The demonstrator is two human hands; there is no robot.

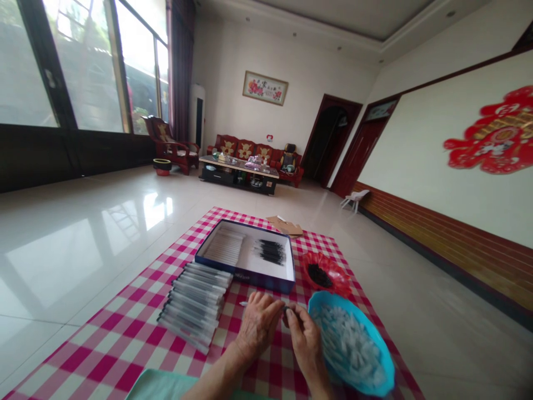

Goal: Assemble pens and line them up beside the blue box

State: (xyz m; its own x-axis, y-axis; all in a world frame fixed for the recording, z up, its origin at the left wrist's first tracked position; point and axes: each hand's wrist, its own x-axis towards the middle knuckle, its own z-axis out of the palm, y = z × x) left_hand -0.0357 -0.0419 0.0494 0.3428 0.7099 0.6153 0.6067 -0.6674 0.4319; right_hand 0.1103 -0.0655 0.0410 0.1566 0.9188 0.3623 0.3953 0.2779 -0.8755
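My left hand (260, 325) is closed around a slim pen, whose pale end (244, 304) pokes out to the left. At its other end my right hand (306, 339) pinches a small dark part (285, 309), mostly hidden by the fingertips. A pile of clear pens with dark ends (195, 303) lies left of my hands. Beyond them, a shallow blue-edged box (254, 280) holds a row of pale sticks (225, 247) and a bunch of black refills (270, 253). The blue bowl (389, 366) beside my right hand contains many translucent white caps (352, 344).
A red scalloped dish (339, 278) with small black pieces (320, 275) stands behind the blue bowl. Brown cardboard (287, 226) lies past the box. The checked tablecloth (112, 339) bears a pale green cloth or mat (160, 384) in front. A coffee table (237, 169) stands far off.
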